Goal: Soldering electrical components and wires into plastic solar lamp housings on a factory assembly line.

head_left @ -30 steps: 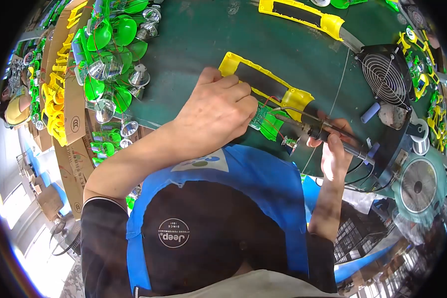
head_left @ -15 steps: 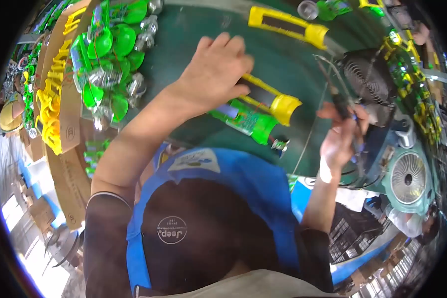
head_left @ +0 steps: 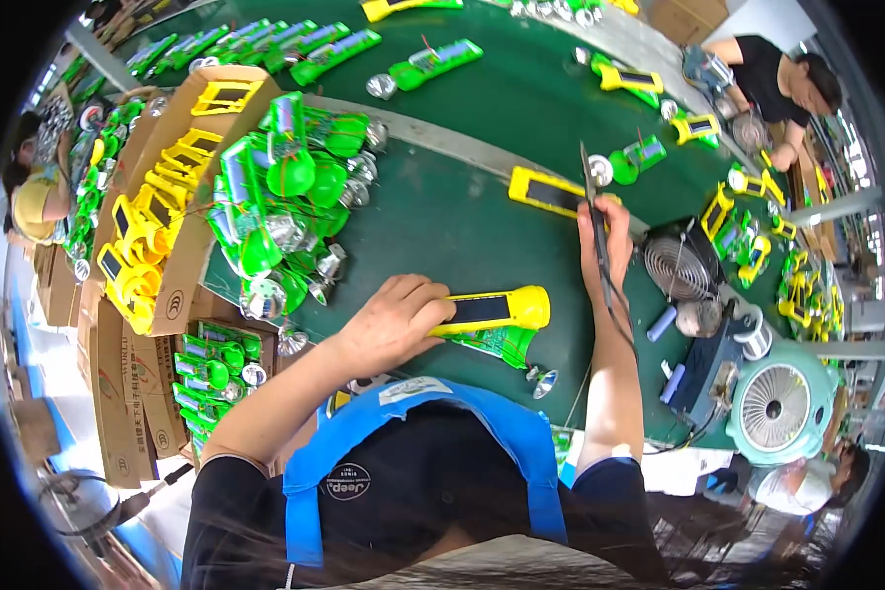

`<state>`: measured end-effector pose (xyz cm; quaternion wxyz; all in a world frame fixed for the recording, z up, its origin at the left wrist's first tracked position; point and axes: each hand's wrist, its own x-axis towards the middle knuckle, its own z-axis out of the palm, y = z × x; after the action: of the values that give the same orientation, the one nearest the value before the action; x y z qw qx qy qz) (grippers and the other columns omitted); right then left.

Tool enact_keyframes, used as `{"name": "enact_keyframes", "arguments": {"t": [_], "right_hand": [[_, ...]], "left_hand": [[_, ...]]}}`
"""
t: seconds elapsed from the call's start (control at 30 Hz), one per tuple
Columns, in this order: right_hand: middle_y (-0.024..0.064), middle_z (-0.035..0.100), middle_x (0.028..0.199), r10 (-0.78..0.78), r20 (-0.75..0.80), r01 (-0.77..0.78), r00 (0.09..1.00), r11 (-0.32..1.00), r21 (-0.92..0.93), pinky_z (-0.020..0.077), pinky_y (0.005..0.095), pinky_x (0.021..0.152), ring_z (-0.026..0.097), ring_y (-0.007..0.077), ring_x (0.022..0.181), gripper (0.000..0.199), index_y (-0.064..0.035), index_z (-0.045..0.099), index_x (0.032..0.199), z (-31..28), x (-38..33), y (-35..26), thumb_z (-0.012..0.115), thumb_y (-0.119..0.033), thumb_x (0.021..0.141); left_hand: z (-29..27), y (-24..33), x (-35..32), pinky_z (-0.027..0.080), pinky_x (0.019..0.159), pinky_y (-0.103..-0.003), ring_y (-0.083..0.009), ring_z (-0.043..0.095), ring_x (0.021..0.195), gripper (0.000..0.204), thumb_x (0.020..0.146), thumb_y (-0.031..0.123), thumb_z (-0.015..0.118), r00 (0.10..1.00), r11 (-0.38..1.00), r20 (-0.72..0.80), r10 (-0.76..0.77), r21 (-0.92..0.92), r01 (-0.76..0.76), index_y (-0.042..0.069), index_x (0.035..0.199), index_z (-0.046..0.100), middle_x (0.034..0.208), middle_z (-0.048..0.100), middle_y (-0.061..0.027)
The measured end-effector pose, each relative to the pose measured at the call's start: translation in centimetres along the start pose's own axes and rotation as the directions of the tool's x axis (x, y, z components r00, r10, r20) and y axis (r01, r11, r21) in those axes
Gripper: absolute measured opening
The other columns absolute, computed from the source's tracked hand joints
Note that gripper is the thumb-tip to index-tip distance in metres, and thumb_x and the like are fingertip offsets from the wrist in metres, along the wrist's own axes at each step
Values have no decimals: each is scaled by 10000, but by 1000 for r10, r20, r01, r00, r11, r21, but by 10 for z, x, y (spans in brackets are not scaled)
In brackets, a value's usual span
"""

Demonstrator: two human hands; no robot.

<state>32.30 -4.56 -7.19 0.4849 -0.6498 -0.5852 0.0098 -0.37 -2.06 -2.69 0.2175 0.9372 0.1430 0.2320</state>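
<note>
Your left hand (head_left: 388, 329) is wrapped over one end of a yellow torch (head_left: 492, 310), fingers closed on it, pressing it down flat on the green worktop (head_left: 442, 211) near the edge closest to you. A green torch half (head_left: 497, 342) lies under and just beside the yellow one, and a small silver cup (head_left: 545, 382) sits near it. Your right hand (head_left: 600, 241) is shut around a thin dark soldering iron (head_left: 592, 202), held up with its tip pointing away from you. Past that hand lies another yellow torch shell (head_left: 551, 192). To your left is a heap of green torch parts (head_left: 285, 211), next to a cardboard box of yellow shells (head_left: 182, 187). At the right end stands a small grey fan (head_left: 678, 265).
</note>
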Motion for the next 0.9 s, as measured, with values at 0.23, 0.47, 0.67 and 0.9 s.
{"name": "enact_keyframes", "arguments": {"t": [0.23, 0.47, 0.67, 0.9], "right_hand": [[133, 610, 992, 207, -15, -197, 978, 952, 235, 523, 342, 820, 657, 214, 850, 285, -29, 417, 1166, -40, -77, -34, 562, -38, 921], [138, 610, 963, 251, 21, -241, 968, 899, 366, 512, 330, 807, 657, 207, 849, 281, -24, 419, 1158, -36, -92, -39, 569, -73, 926], [138, 607, 950, 191, 10, -180, 982, 902, 392, 518, 318, 764, 656, 198, 817, 303, -36, 423, 1159, -35, -95, -23, 592, -80, 912], [120, 586, 924, 182, 7, -169, 983, 898, 406, 519, 314, 762, 621, 185, 816, 319, -72, 439, 1158, -27, -104, -13, 610, -56, 888]], "left_hand": [[-9, -24, 81, 470, 736, -447, -361, 564, 868, 478, 691, 34, 754, 817, 894, -378, -435, -291, 341, 58, 1029, 418, 934, 556, -147], [49, -129, 227, 466, 788, -474, -360, 573, 937, 525, 697, 98, 787, 793, 860, -386, -471, 0, 511, 92, 1028, 380, 960, 598, -140], [10, -177, 255, 425, 896, -492, -311, 520, 1094, 327, 813, 384, 689, 853, 795, -472, -221, 419, 438, 132, 1008, 614, 1150, 576, -105], [-25, -234, 231, 226, 1051, -606, -292, 580, 1094, 642, 884, 212, 558, 849, 469, -18, -528, 828, 309, 285, 1463, 290, 1162, 587, -147]]}}
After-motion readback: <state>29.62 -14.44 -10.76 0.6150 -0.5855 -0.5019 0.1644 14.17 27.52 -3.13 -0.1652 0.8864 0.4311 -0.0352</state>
